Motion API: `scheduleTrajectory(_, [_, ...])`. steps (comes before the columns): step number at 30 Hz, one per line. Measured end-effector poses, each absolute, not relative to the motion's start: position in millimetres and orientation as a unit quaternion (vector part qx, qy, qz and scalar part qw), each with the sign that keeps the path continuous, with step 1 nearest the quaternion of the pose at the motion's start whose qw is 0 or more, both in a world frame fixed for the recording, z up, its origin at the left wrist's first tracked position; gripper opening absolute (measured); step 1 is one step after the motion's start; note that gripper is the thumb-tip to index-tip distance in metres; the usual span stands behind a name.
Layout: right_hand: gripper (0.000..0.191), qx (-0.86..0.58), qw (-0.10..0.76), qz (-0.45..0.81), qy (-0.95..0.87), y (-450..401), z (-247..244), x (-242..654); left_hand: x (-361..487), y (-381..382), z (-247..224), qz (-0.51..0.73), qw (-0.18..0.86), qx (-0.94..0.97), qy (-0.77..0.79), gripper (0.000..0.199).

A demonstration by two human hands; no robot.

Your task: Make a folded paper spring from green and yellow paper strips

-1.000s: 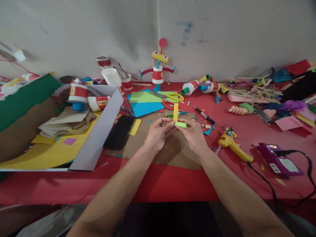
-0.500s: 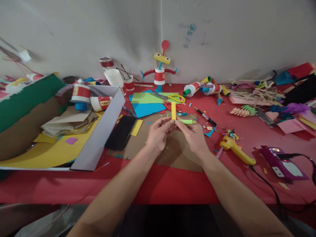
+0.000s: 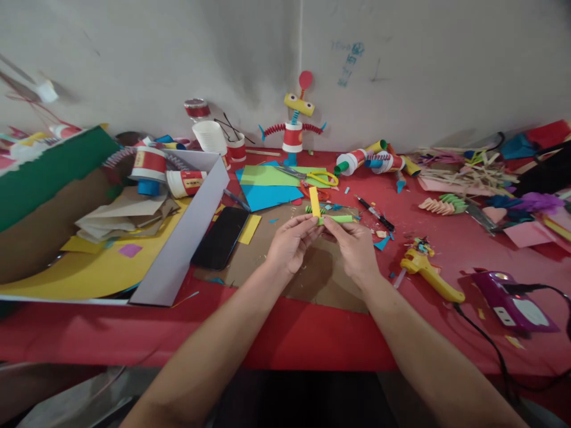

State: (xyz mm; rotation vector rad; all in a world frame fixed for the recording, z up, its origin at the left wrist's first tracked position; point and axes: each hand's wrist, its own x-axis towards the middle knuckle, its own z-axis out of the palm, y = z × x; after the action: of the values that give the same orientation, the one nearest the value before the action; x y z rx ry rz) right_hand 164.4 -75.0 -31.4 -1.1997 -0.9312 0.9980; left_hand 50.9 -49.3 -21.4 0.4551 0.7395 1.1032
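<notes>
Between my two hands a yellow paper strip [image 3: 314, 202] and a green paper strip [image 3: 338, 219] meet at a corner, the yellow pointing away from me and the green to the right. My left hand [image 3: 291, 242] pinches them at the corner. The fingers of my right hand [image 3: 354, 246] close on the green strip just beside it. Both hands are above a brown cardboard sheet [image 3: 250, 261]. Behind the strips lies a small green folded piece [image 3: 308, 209], partly hidden.
A black phone [image 3: 220, 238] and an open box [image 3: 178, 238] are at the left. Yellow-handled scissors [image 3: 322, 177] lie on coloured paper behind. To the right are a pen [image 3: 373, 212], a yellow glue gun [image 3: 430, 276] and a purple power unit [image 3: 513, 303]. A cup figure [image 3: 292, 138] stands at the wall.
The yellow strip now leans slightly to the left, and more of the green strip shows. Both hands stay close together; the whole view has shifted slightly.
</notes>
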Motion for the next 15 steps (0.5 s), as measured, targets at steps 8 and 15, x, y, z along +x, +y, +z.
scheduleTrajectory(8, [0.023, -0.522, 0.599, 0.462, -0.395, -73.9, -30.2, 164.2, 54.5, -53.9, -21.2, 0.537, 0.727, 0.243, 0.353, 0.016])
scheduleTrajectory(15, [0.023, -0.533, 0.610, 0.442, -0.385, -74.1, -37.1, 163.6, 53.7, -53.6, -26.7, 0.545, 0.701, 0.281, 0.363, 0.029])
